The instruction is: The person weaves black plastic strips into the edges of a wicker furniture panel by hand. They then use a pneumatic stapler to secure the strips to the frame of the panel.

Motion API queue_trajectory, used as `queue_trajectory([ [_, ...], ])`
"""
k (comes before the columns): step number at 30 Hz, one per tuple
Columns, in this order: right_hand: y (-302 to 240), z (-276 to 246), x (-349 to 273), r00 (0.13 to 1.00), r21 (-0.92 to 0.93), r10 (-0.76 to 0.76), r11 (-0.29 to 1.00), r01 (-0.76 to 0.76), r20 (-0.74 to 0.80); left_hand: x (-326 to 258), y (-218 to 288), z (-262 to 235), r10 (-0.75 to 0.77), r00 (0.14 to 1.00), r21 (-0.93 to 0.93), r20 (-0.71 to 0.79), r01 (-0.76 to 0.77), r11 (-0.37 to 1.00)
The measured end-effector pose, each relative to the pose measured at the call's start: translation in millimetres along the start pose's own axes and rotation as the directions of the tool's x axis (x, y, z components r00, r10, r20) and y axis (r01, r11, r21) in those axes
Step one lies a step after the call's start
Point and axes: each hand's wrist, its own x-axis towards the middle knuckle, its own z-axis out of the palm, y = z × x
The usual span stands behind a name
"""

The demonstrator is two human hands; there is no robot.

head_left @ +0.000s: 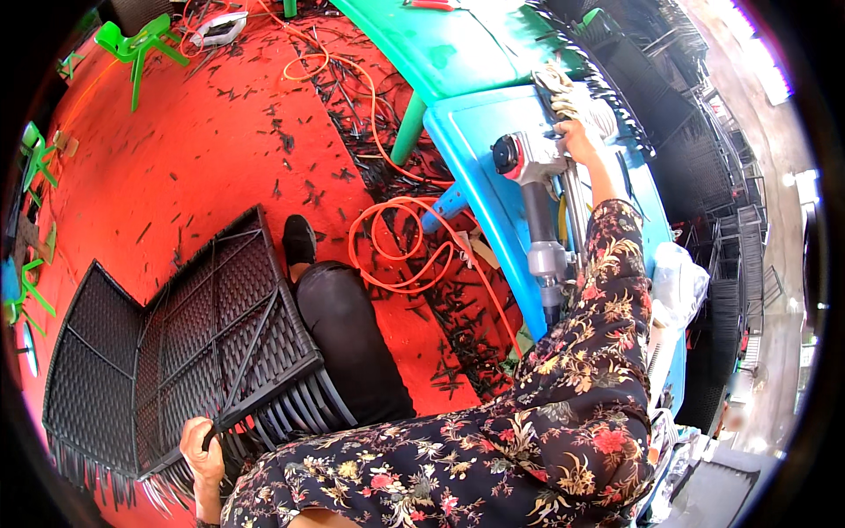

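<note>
My left hand (pixel 202 453) is closed round the near edge of a black woven wicker furniture panel (pixel 211 317). The panel is bent at an angle, braced with thin rods, and leans by my leg; loose black strips fringe its near edge. My right arm stretches over a blue plastic table (pixel 466 158). There, my right hand (pixel 581 141) has its fingers curled at the far end of a grey and red air stapler (pixel 539 207) that lies on the table. What those fingers hold is hidden. Pale work gloves (pixel 563 95) lie just beyond them.
An orange air hose (pixel 374 264) coils over the red floor (pixel 202 150), which is strewn with black strip offcuts. A green table (pixel 414 44) adjoins the blue one. Small green chairs (pixel 136 48) stand at left. Stacked black wicker pieces (pixel 695 132) line the right; a clear plastic bag (pixel 678 282) sits near my right arm.
</note>
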Motion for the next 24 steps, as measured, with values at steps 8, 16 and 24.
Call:
queue_trajectory([
  [8,11.1,-1.3,7.6,0.979,0.241,0.13,0.956,-0.165,0.157,3.6,5.6,-0.5,-0.022,1.0,-0.026,-0.004,0.022,0.999],
  [16,23.5,7.6,15.5,0.984,0.217,0.13,0.964,-0.153,0.119,5.6,3.9,0.6,-0.027,0.999,-0.031,-0.019,0.026,0.999],
  [24,1.5,-14.2,11.9,0.96,-0.012,0.17,0.985,-0.172,0.22,6.7,7.5,5.3,-0.013,1.0,-0.02,-0.029,0.012,1.0],
])
